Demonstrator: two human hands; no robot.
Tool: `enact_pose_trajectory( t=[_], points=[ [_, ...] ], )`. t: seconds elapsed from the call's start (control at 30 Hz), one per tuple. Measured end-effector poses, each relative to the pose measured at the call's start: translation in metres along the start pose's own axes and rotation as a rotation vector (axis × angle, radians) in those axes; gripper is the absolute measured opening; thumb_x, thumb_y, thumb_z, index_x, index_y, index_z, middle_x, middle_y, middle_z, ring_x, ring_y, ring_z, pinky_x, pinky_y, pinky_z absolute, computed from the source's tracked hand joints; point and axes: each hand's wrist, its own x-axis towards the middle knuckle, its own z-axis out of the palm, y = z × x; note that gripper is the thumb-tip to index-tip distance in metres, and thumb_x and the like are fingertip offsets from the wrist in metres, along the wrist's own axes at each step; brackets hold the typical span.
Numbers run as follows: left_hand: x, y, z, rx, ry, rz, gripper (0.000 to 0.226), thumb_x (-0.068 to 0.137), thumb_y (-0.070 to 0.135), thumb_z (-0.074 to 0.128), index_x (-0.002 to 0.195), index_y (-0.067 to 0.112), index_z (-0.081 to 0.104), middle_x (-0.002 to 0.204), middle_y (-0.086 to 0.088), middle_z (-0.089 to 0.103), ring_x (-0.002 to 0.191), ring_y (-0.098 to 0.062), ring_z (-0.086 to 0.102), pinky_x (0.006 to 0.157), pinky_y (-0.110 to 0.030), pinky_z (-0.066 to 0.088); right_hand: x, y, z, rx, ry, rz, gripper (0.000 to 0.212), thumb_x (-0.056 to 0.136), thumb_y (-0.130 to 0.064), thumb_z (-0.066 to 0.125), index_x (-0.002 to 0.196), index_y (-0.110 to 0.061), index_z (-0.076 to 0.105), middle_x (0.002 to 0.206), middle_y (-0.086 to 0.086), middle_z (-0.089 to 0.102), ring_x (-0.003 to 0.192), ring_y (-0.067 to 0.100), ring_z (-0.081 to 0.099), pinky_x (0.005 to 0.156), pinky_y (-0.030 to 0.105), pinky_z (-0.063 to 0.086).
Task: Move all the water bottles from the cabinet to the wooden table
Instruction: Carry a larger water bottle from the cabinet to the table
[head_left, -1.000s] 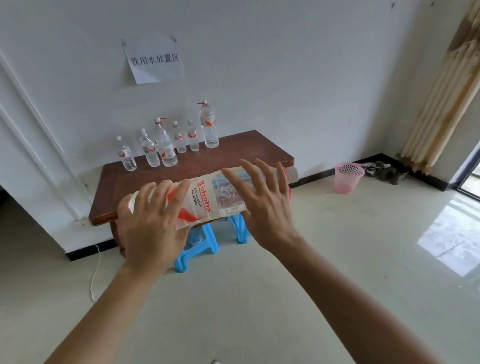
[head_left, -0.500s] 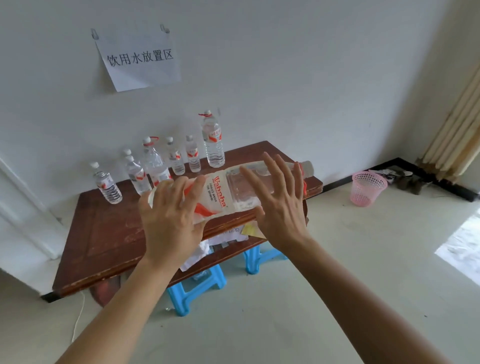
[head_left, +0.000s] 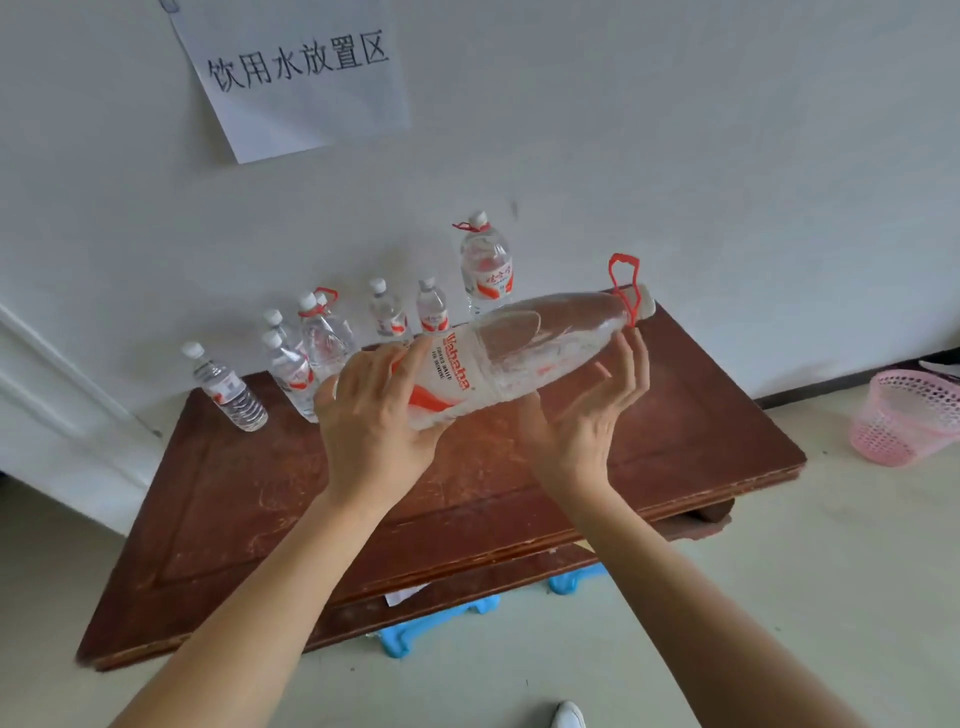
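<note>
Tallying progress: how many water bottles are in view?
8: one bottle held by left hand and right hand over the table; seven standing at its back; they may hide another.

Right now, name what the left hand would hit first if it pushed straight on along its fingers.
Beyond the large clear Wahaha bottle it grips, the left hand would probably meet the small clear water bottles standing upright behind it; depth is unclear.
</note>
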Motion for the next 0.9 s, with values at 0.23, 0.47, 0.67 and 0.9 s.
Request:
enact_pose_trajectory(
  t=[0.23, 0.47, 0.67, 0.9],
  points=[
    [0.03, -0.045, 0.06, 0.022, -0.069, -0.015, 0.081, 0.076, 0.06, 0.077, 0.141, 0.019, 0.05, 0.126, -0.005, 0.062, 0.116, -0.03, 0.059, 0.09, -0.054, 0.046, 0.079, 0.05, 0.048, 0.938, -0.74, 0.889, 0.072, 0.094, -0.048, 0.06, 0.153, -0.011, 0.041, 0.151, 0.019, 0.051, 0.139, 0.04, 0.049, 0.112, 0.063, 0.04],
    [0.023, -0.092, 0.154, -0.24, -0.38, -0.132, 0.099, 0.072, 0.059, 0.08, 0.152, 0.021, 0.035, 0.144, -0.005, 0.051, 0.132, -0.026, 0.049, 0.109, -0.052, 0.04, 0.073, 0.088, 0.115, 0.54, -0.441, 1.001, 0.062, 0.072, -0.039, 0.084, 0.124, -0.009, 0.068, 0.122, 0.021, 0.07, 0.116, 0.04, 0.067, 0.102, 0.07, 0.047],
    [0.001, -0.115, 0.212, -0.336, -0.632, -0.216, 0.097, 0.084, 0.065, 0.061, 0.159, 0.021, 0.016, 0.16, -0.01, 0.034, 0.148, -0.029, 0.031, 0.118, -0.054, 0.032, 0.066, 0.114, 0.149, 0.299, -0.252, 1.046, 0.068, 0.062, -0.037, 0.087, 0.124, -0.022, 0.065, 0.112, 0.0, 0.076, 0.105, 0.019, 0.073, 0.096, 0.057, 0.057],
    [-0.041, -0.172, 0.25, -0.116, -1.235, -0.372, 0.069, 0.102, 0.062, 0.027, 0.161, 0.026, 0.013, 0.17, -0.007, -0.004, 0.155, -0.034, -0.007, 0.12, -0.064, 0.015, 0.071, 0.136, 0.207, 0.156, -0.229, 0.953, 0.08, 0.064, -0.037, 0.093, 0.133, -0.022, 0.056, 0.119, -0.003, 0.072, 0.107, 0.013, 0.071, 0.1, 0.046, 0.057]
  ],
)
